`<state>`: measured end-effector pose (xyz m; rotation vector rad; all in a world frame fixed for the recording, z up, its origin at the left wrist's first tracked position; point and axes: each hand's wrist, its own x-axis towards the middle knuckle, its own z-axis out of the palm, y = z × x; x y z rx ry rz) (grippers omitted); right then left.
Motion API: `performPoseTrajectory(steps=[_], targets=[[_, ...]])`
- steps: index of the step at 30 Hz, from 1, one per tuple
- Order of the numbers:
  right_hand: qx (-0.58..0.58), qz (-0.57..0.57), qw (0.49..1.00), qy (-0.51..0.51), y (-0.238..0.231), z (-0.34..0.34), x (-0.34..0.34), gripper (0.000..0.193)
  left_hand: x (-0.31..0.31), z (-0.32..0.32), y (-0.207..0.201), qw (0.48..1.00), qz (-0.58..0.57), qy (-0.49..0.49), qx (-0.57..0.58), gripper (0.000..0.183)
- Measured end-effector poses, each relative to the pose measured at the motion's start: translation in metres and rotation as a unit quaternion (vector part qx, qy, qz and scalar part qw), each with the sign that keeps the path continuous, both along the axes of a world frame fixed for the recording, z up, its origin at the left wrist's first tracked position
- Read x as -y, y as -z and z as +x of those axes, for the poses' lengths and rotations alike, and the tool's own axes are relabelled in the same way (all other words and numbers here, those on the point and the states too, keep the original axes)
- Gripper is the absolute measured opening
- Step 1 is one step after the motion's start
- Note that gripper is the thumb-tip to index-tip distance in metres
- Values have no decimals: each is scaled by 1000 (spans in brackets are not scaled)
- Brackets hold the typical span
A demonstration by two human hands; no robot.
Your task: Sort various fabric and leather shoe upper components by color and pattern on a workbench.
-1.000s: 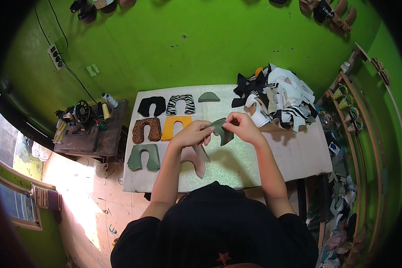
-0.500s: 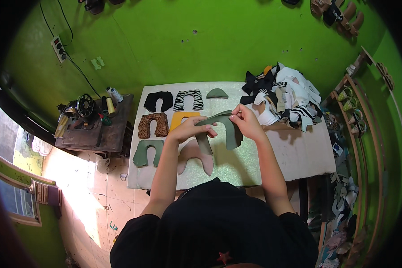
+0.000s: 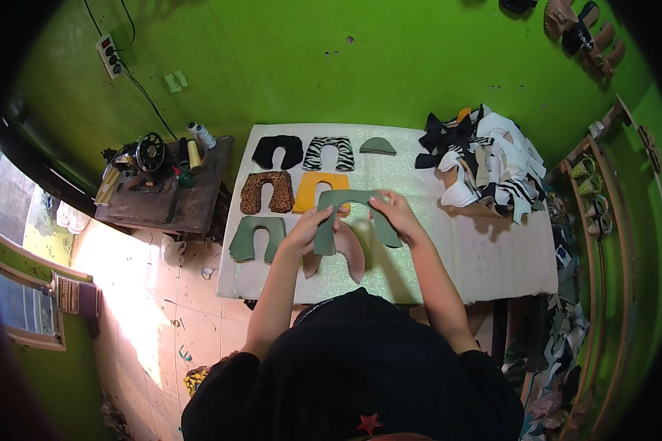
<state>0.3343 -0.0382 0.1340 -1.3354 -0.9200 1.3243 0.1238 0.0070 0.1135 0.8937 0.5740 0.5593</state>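
My left hand point(image 3: 307, 232) grips one leg of a green U-shaped cut piece point(image 3: 352, 196), thumb on top. My right hand point(image 3: 397, 216) pinches it near its other upper corner. The piece is held above the table, legs toward me, spread flatter. Below it lies a pink U-shaped piece point(image 3: 352, 255), partly covered. A yellow U-shaped piece point(image 3: 312, 189) sits just beyond my left hand. Further left and back are leopard-print point(image 3: 254, 192), black point(image 3: 293, 151) and zebra-print point(image 3: 316, 156) U-shaped pieces, with another green U-shaped piece point(image 3: 243, 239) nearer me. A green half-moon piece point(image 3: 377, 146) lies at the back.
The pieces lie on a pale table point(image 3: 463, 257). A heap of black, white and striped scraps point(image 3: 485, 165) covers its back right. A sewing machine point(image 3: 151, 152) with thread cones point(image 3: 204, 136) stands left. At right is a wooden rack point(image 3: 614, 220) with footwear; scraps fill the space below.
The green piece has been turned from an angled, fanned hold to a flatter one facing up. My right hand has moved lower along it. The view has shifted slightly.
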Motion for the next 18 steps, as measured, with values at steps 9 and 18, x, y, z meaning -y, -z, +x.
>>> performPoseTrajectory(steps=[9, 18], targets=[[-190, -152, 965, -100, 50, -35, 1, 22, 7, -34, 24, 977, -195, -75, -44, 32], [-101, -150, 965, -189, 53, -55, -26, 21, -3, -87, 44, 986, -69, -97, -115, 26]])
